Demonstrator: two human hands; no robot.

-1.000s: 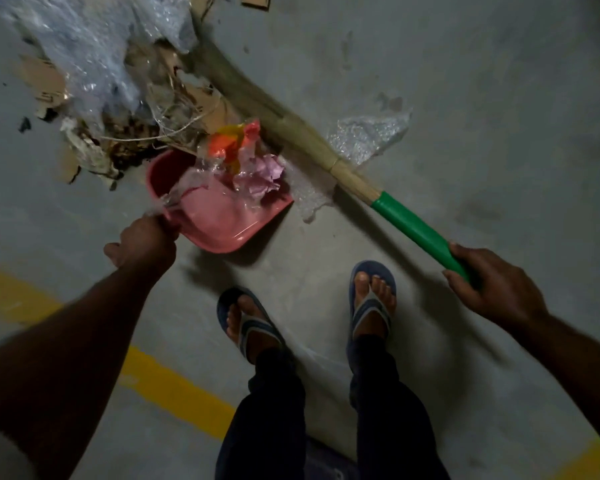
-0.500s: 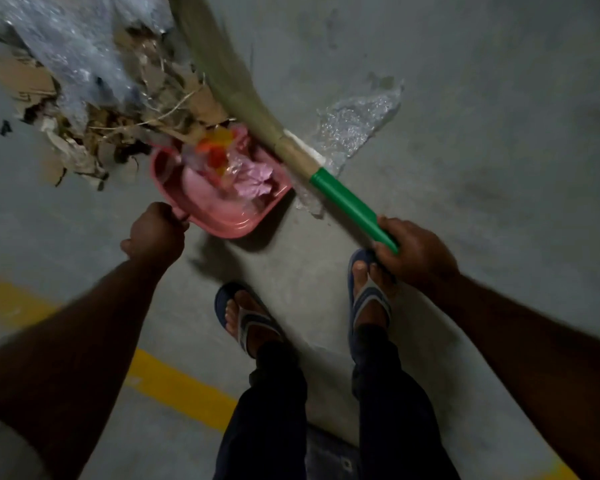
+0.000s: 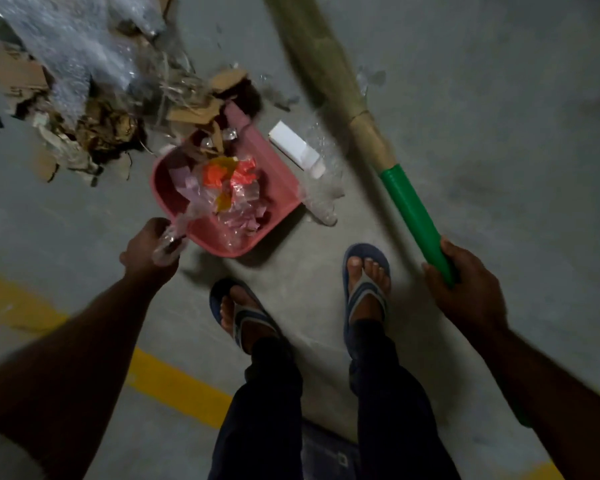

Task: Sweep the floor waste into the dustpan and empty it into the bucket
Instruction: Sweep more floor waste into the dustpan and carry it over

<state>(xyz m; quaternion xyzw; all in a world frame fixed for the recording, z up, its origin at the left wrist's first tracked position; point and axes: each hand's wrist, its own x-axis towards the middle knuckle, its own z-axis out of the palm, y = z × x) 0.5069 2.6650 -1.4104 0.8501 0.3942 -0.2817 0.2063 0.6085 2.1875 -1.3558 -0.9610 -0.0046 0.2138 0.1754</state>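
One dustpan (image 3: 276,169): pink plastic, squarish with rounded corners, on the grey concrete floor (image 3: 499,140) just ahead of the feet. Its mouth meets one waste pile (image 3: 94,112). It holds crumpled clear film, pink paper and orange and yellow scraps.
One broom (image 3: 364,129): straw bundle, green sleeve, slanting right of the dustpan, blurred.
Two hands: left hand (image 3: 149,252) curled round the dustpan's handle; right hand (image 3: 465,285) wrapped round the green sleeve.
One white box (image 3: 293,148), lying between dustpan and broom.
Pile: torn cardboard, bubble wrap, dry twigs.
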